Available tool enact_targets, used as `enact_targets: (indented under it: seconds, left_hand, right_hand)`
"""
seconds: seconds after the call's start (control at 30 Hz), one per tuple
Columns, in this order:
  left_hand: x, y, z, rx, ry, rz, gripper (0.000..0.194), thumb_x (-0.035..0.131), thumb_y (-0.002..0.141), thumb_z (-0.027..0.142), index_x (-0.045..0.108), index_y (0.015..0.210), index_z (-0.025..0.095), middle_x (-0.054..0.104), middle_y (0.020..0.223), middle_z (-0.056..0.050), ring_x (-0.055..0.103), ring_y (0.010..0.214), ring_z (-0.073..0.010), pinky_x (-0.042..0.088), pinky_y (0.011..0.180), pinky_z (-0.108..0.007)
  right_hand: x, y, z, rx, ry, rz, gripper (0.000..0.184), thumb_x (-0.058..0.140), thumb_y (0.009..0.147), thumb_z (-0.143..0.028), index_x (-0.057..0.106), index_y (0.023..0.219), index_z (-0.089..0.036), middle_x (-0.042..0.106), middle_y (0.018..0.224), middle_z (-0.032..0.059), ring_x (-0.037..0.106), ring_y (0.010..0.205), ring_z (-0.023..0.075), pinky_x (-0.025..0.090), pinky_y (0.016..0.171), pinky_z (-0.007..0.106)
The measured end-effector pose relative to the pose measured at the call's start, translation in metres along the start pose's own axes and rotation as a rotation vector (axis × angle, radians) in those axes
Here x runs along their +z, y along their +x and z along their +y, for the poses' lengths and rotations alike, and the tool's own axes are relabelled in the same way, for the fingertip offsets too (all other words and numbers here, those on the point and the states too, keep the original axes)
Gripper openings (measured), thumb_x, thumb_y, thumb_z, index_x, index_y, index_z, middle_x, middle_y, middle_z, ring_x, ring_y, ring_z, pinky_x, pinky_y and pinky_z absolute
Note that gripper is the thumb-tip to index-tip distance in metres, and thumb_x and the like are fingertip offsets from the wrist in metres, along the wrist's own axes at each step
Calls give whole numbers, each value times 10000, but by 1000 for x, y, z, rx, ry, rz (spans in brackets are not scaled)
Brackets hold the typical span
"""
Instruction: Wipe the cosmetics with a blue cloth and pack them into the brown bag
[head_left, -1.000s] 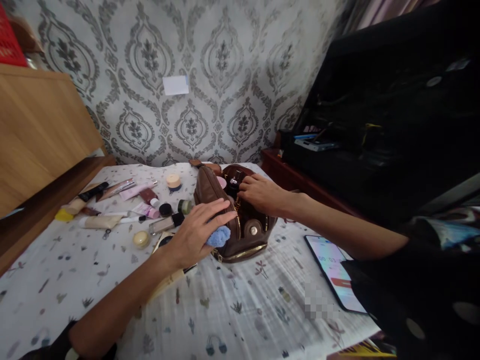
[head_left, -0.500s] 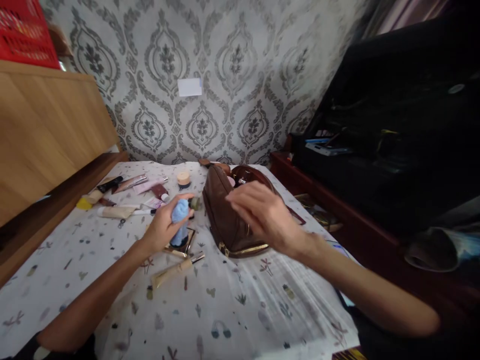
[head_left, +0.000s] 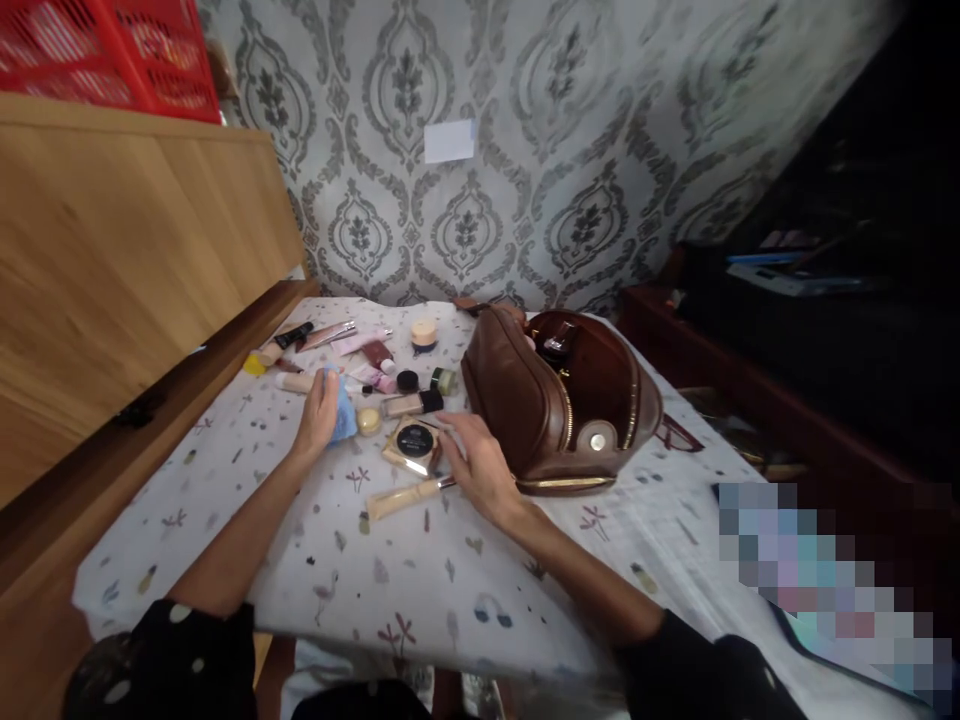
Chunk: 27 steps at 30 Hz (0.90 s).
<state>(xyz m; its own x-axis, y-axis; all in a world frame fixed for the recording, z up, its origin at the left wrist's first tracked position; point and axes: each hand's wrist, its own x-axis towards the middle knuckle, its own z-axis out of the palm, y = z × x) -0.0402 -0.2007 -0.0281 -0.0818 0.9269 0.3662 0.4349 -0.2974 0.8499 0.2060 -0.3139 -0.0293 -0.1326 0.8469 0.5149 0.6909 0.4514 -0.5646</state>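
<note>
My left hand (head_left: 319, 415) is closed around a light blue cloth (head_left: 343, 412) above the left part of the patterned tablecloth. My right hand (head_left: 484, 470) is low over the table, thumb and fingers apart at the right edge of a square gold compact (head_left: 411, 446) with a round black label; whether they touch it I cannot tell. In front of the compact lies a beige tube (head_left: 405, 498). A small yellowish jar (head_left: 368, 420) and a foundation bottle with a black cap (head_left: 405, 404) lie behind it. The brown leather bag (head_left: 517, 400) stands unzipped beside my right hand.
Several cosmetic tubes (head_left: 360, 342) lie at the back left, near a peach-lidded jar (head_left: 424, 335). A wooden cabinet (head_left: 150, 250) borders the left side, and a blurred-out phone-like object (head_left: 832, 590) lies at the right edge.
My right hand has come down from in front of the bag to the compact. My left hand, still gripping the blue cloth, has moved left away from the compact. The camera view has shifted left.
</note>
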Motion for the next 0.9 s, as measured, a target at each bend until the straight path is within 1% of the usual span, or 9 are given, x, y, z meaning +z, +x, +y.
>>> enact_targets:
  seconds: [0.1, 0.17, 0.3, 0.4, 0.5, 0.6, 0.77, 0.83, 0.9]
  left_hand:
    - [-2, 1, -10, -1, 83, 5, 432, 320, 1015, 512, 585, 1099, 181, 629, 954, -60, 617, 920, -207, 506, 868, -325]
    - [-4, 0, -13, -10, 129, -6, 343, 384, 999, 451, 585, 1095, 189, 634, 936, -43, 621, 902, -201, 505, 855, -314]
    - [-6, -2, -16, 1, 365, -151, 269, 434, 963, 351, 596, 1115, 198, 638, 846, -11, 613, 784, -189, 513, 777, -300]
    - [-5, -3, -17, 28, 498, -196, 241, 496, 918, 285, 632, 1098, 203, 666, 937, -37, 626, 887, -220, 507, 862, -338]
    - [-4, -3, -17, 72, 573, -165, 332, 475, 897, 184, 635, 1186, 210, 645, 1140, -79, 594, 1102, -258, 478, 983, -376]
    - [-3, -2, -19, 149, 724, -178, 470, 439, 883, 102, 590, 1317, 204, 604, 1271, -99, 543, 1223, -259, 465, 1047, -379]
    - [2, -2, -19, 202, 869, -260, 500, 442, 884, 70, 585, 1338, 224, 577, 1386, -88, 488, 1287, -254, 471, 1074, -404]
    - [4, -1, -17, 204, 895, -277, 482, 437, 894, 77, 594, 1323, 230, 579, 1385, -90, 481, 1289, -257, 493, 1046, -411]
    - [3, 3, -14, 203, 926, -293, 479, 429, 902, 83, 585, 1331, 227, 572, 1393, -95, 474, 1296, -260, 518, 1007, -410]
  right_hand:
    - [13, 1, 6, 64, 6, 56, 338, 389, 991, -233, 620, 1230, -170, 691, 1173, 148, 616, 1137, 268, 512, 993, 454]
    - [20, -2, 8, 61, 18, 54, 339, 381, 995, -241, 623, 1223, -174, 695, 1152, 142, 620, 1119, 267, 511, 989, 450]
    - [25, -9, 11, 25, 32, 15, 305, 432, 987, -253, 628, 1214, -197, 696, 1099, 121, 623, 1083, 275, 521, 962, 456]
    - [27, -11, 15, -7, 23, -5, 302, 476, 972, -254, 622, 1228, -194, 674, 1139, 132, 610, 1113, 286, 517, 972, 478]
    - [30, -14, 18, -44, -15, -13, 334, 529, 954, -288, 610, 1256, -171, 618, 1265, 168, 571, 1198, 307, 492, 1020, 513]
    - [32, -15, 17, -100, -51, -32, 387, 581, 934, -334, 595, 1286, -175, 563, 1356, 189, 519, 1280, 329, 456, 1057, 546]
    - [27, -14, 6, -228, -119, -184, 564, 745, 817, -424, 603, 1321, -215, 490, 1475, 193, 404, 1392, 377, 399, 1081, 596]
    - [23, -13, 2, -262, -153, -240, 603, 767, 797, -414, 599, 1351, -249, 471, 1501, 181, 395, 1401, 376, 384, 1086, 604]
    - [22, -13, 0, -279, -170, -257, 620, 772, 794, -399, 593, 1371, -258, 479, 1494, 179, 402, 1398, 369, 385, 1087, 598]
